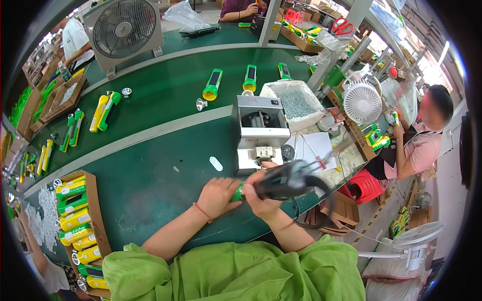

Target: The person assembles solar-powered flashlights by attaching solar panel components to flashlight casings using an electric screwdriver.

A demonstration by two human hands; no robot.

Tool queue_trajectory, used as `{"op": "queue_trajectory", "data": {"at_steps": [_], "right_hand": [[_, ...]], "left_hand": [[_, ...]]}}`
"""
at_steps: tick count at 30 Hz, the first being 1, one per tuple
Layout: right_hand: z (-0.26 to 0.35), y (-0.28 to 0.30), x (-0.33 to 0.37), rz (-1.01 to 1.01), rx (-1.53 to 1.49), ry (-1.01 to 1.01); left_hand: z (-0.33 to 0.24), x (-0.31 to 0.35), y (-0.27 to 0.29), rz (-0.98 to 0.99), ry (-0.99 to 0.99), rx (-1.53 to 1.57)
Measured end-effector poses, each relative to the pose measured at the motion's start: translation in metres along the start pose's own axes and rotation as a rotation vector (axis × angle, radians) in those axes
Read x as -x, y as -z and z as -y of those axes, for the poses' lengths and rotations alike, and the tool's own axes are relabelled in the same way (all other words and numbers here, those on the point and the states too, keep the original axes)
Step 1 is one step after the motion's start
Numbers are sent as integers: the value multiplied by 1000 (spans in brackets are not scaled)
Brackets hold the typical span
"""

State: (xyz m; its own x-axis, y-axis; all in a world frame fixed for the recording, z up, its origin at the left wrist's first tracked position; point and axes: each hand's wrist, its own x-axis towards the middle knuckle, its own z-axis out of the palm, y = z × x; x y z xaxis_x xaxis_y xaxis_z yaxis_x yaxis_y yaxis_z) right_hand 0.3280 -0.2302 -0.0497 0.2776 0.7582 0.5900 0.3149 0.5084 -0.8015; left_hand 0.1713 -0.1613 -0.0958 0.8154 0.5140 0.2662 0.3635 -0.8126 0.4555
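My left hand (216,198) is closed round a green piece (237,192), apparently the end of a flashlight, mostly hidden by my fingers. Touching or almost touching it, my right hand (262,196) grips a dark electric screwdriver (283,181), smeared by motion and held sideways with its rear toward the right. A black cable (329,208) loops down from it. Just beyond my hands stands a grey and white screw feeder (258,133). A white oval piece (216,163) lies on the green bench (165,160) to its left.
A foam box (320,111) of small screws stands behind the feeder. Several green-and-yellow flashlights (213,85) stand or lie on the conveyor. A carton (98,210) of flashlights sits at left, a small fan (361,100) at right. A co-worker (419,145) in pink sits at right.
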Motion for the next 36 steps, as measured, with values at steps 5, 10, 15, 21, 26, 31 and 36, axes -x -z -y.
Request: {"op": "queue_trajectory", "data": {"at_steps": [5,10,15,21,26,31,36], "right_hand": [[47,23,-38,-247,-190,-53],[30,44,-44,-273,-164,-30],[17,32,-25,-270,-153,-145],[15,31,-25,-297,-11,-109],[10,31,-33,-302,-20,-143],[6,29,-38,-251,-103,-132],[5,24,-33,-249,-74,-112]], "left_hand": [[31,53,108,106,342,133],[108,77,141,-187,745,609],[144,50,129,-403,810,1139],[189,-5,123,-513,764,754],[165,-11,126,-556,611,744],[156,3,130,-494,570,853],[164,5,128,-523,615,737]]}}
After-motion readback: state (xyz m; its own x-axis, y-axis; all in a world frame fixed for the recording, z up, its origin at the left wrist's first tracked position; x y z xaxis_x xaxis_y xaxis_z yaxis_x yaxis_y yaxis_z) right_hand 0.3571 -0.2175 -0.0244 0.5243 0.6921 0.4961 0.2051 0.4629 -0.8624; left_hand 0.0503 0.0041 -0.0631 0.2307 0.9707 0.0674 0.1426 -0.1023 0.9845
